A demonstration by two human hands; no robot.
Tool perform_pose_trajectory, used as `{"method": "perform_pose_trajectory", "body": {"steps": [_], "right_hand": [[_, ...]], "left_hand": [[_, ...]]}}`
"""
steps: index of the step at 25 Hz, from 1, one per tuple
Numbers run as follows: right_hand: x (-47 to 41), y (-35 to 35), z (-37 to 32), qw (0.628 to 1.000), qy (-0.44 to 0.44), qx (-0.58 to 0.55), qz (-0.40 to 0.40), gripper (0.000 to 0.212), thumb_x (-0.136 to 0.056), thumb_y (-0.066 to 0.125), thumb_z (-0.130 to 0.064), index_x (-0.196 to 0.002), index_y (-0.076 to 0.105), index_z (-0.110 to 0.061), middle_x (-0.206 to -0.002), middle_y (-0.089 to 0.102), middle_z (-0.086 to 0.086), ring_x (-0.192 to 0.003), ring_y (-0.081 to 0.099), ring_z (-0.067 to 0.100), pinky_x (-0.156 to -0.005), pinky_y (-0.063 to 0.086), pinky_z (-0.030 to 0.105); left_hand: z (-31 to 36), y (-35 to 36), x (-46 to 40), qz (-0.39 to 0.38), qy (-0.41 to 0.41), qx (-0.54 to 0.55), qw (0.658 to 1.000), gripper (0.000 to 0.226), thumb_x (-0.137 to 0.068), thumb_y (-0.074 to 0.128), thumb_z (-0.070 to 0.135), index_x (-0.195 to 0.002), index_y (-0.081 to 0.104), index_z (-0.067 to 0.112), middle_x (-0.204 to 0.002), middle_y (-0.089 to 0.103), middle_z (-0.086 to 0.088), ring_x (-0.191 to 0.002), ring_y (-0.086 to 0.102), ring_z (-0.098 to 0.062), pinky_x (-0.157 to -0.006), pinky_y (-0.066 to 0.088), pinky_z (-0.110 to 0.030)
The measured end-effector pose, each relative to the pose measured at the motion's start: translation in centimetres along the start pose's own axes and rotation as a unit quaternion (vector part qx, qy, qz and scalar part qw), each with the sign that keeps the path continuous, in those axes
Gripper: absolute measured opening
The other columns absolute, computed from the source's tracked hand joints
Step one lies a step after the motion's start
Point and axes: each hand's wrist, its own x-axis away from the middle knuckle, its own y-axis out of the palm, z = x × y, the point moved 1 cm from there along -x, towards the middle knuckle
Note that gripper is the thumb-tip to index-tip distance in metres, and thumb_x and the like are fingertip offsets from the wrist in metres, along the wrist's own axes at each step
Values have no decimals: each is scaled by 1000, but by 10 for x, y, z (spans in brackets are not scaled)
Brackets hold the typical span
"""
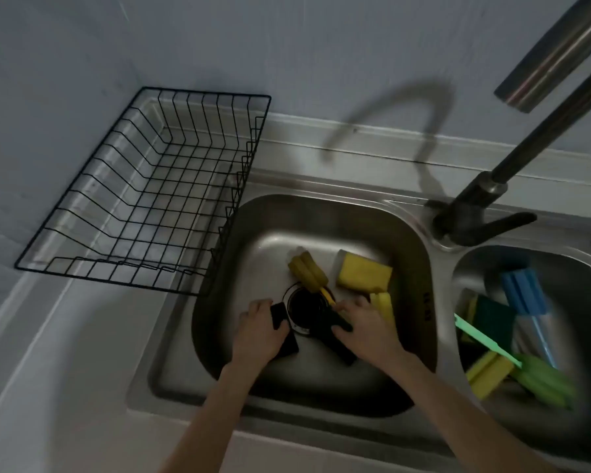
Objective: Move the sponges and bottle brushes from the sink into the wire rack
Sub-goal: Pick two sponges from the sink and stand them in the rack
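Note:
Both my hands are down in the left sink basin (pixel 406 268). My left hand (pixel 258 331) grips a black sponge (pixel 282 322) left of the drain. My right hand (pixel 364 331) lies over another black sponge (pixel 340 339), fingers curled on it, right of the drain. A yellow bottle brush (pixel 307 271) lies across the drain's far side. A yellow sponge (pixel 364 271) sits behind my right hand, and a second yellow sponge (pixel 384 307) stands on edge beside it. The black wire rack (pixel 151 196) stands on the counter to the left, with nothing in it.
The right basin (pixel 471 268) holds a blue brush (pixel 526 295), a green brush (pixel 543 380), a green-topped sponge (pixel 495 315) and a yellow sponge (pixel 488 373). A dark faucet (pixel 485 206) rises between the basins. The rack's right edge overhangs the left basin's rim.

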Motion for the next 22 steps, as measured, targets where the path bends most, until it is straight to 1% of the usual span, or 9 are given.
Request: {"method": "perform_pose_trajectory", "body": {"steps": [2, 5, 7, 9, 11, 13, 15, 18, 22], "right_hand": [[-9, 12, 5, 999, 33, 33, -24, 52, -84, 56, -32, -132, 38, -19, -135, 39, 11, -124, 40, 25, -100, 41, 32], [-12, 28, 11, 992, 52, 104, -54, 59, -82, 57, -36, -133, 33, -19, -136, 34, 13, -125, 36, 29, -101, 37, 35], [-17, 36, 13, 989, 57, 123, -62, 61, -81, 59, -37, -132, 31, -20, -134, 35, 13, -122, 38, 30, -100, 37, 36], [-18, 42, 13, 987, 56, 141, -61, 65, -79, 61, -36, -133, 28, -20, -133, 34, 14, -119, 39, 31, -98, 37, 36], [-17, 50, 13, 984, 52, 162, -52, 67, -79, 60, -28, -134, 25, -21, -133, 32, 15, -119, 38, 31, -99, 36, 37], [-17, 54, 13, 984, 52, 170, -26, 62, -81, 55, -16, -135, 24, -21, -134, 33, 14, -120, 38, 31, -100, 35, 37], [-18, 55, 13, 985, 52, 165, -13, 61, -81, 53, -13, -134, 24, -21, -133, 34, 14, -119, 39, 31, -100, 35, 37], [-17, 50, 11, 989, 54, 139, -13, 68, -78, 58, -24, -136, 22, -22, -131, 35, 14, -119, 39, 31, -99, 36, 38], [-12, 35, 5, 996, 75, 30, 21, 73, -78, 56, -36, -139, 17, -25, -132, 36, 16, -120, 39, 32, -100, 36, 40]], "left_hand": [[-7, 8, -9, -22, -30, -31, 999, 53, -87, 49, 31, -132, 28, 10, -142, 30, -14, -125, 33, -34, -101, 36, -44], [-15, 25, -12, -60, -51, -45, 996, 60, -87, 49, 31, -137, 21, 12, -150, 15, -12, -132, 22, -39, -107, 29, -45], [-17, 36, -17, -59, -52, -40, 996, 68, -87, 50, 31, -139, 13, 10, -153, 4, -13, -136, 14, -39, -111, 21, -44], [-14, 41, -19, -50, -44, -44, 997, 77, -86, 52, 34, -139, 5, 5, -152, -1, -17, -140, 7, -35, -114, 14, -43], [-11, 45, -21, -52, -48, -49, 996, 86, -84, 54, 38, -139, -1, 2, -151, -5, -19, -140, 3, -36, -116, 12, -43], [-10, 46, -22, -49, -54, -51, 996, 90, -82, 57, 39, -138, -2, 2, -151, -7, -19, -139, 5, -38, -115, 13, -44], [-9, 46, -23, -39, -52, -54, 996, 87, -81, 58, 37, -138, 1, 3, -151, -3, -19, -137, 11, -40, -113, 18, -44], [-6, 40, -21, -30, -57, -31, 997, 81, -81, 58, 32, -139, 7, 7, -151, 1, -17, -131, 18, -45, -108, 28, -48], [3, 28, -16, -15, -36, -7, 999, 69, -82, 54, 35, -137, 19, 14, -151, 9, -13, -131, 20, -41, -102, 33, -49]]}}
